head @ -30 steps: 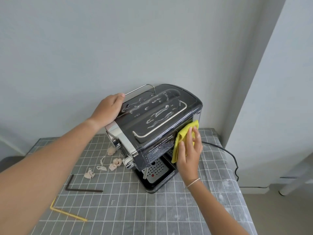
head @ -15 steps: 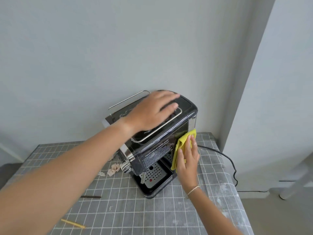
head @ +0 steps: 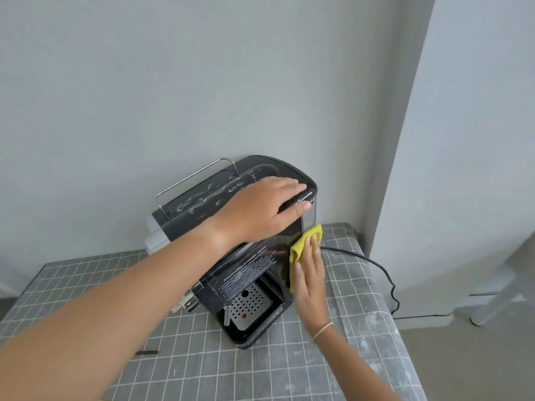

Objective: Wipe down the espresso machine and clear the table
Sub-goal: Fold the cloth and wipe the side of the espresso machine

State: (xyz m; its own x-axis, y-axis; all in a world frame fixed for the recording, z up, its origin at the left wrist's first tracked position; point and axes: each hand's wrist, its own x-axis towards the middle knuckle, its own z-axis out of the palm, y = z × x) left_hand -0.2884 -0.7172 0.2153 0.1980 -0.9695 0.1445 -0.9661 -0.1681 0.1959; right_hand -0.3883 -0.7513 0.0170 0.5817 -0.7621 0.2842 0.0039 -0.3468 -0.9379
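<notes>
Espresso machine [head: 249,273] stands on table [head: 362,285] | left hand [head: 260,209] lies flat on its top | right hand [head: 311,280] presses yellow cloth [head: 301,247] flat on its side | risk: hard push could tip it or tug cord [head: 373,261]

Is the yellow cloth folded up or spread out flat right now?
Folded: the yellow cloth is a doubled pad under the right hand, fingers straight, pressed against the espresso machine.

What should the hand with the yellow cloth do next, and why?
Probably slide the yellow cloth down the side of the espresso machine: the right hand presses it flat high on that side, with more panel below, while the left hand rests on top, steadying it.
</notes>
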